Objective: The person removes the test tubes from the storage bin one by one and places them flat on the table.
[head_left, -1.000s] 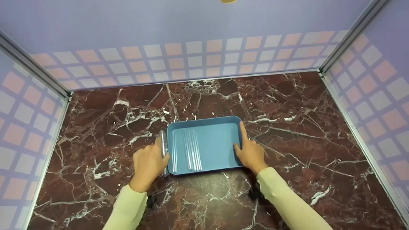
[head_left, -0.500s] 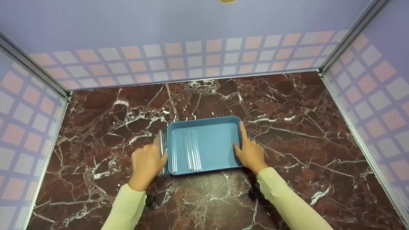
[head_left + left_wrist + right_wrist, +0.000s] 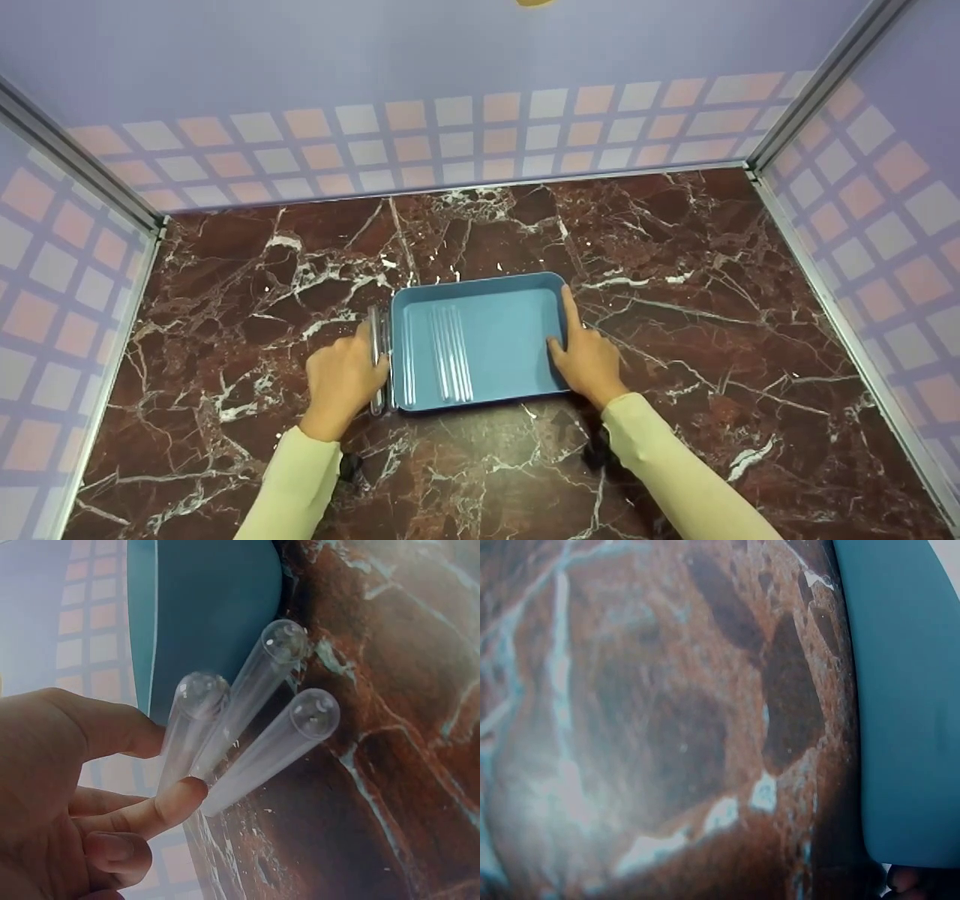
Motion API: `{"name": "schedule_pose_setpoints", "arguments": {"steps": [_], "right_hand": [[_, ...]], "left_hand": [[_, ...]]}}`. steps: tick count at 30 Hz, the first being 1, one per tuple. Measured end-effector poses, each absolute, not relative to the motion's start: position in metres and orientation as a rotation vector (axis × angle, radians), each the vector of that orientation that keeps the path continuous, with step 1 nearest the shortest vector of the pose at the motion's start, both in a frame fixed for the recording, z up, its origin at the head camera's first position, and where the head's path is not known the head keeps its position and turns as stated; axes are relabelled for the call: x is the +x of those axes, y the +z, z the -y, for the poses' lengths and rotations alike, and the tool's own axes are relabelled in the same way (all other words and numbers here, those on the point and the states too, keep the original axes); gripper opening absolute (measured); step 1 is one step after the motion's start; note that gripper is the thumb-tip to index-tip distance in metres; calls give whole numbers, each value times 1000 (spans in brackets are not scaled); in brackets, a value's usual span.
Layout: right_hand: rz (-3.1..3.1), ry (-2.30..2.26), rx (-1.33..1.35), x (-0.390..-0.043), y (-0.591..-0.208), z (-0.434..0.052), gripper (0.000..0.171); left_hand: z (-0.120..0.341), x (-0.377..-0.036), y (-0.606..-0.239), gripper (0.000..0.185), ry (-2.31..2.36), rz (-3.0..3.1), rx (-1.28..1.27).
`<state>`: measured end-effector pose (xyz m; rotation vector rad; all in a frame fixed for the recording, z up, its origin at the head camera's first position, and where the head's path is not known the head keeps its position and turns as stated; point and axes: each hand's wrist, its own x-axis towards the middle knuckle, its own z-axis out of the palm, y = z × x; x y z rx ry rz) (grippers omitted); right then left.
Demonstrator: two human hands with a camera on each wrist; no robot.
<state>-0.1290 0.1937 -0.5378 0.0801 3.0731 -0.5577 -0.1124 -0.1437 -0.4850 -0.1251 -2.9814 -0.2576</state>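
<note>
A blue rectangular tray (image 3: 517, 330) rests on the marbled surface, with several clear test tubes (image 3: 454, 352) lying side by side in its left part. Left of the tray, my left hand (image 3: 341, 379) pinches a clear round-ended test tube (image 3: 196, 701) between thumb and fingers. Two more test tubes (image 3: 304, 720) stick out past the fingertips in the left wrist view; whether the fingers hold them too, I cannot tell. My right hand (image 3: 591, 364) grips the tray's right wall, thumb over the rim and index finger along the outside. In the right wrist view only a fingertip shows, below the tray wall.
Dark red marbled tabletop (image 3: 712, 300) with white veins surrounds the tray. A lilac back panel (image 3: 480, 60) with pink and white squares stands behind, and similar side panels (image 3: 885, 187) close off left and right.
My left hand has drifted slightly left with the test tube, away from the tray's left wall. The tray and my right hand have stayed in place.
</note>
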Motion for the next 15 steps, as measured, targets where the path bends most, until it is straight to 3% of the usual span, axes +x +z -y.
{"name": "schedule_pose_setpoints", "arguments": {"steps": [15], "right_hand": [[-3056,-565,83,-129,-536,-194,85]], "left_hand": [[143,-114,-489,47,-255,2995,-117]]}}
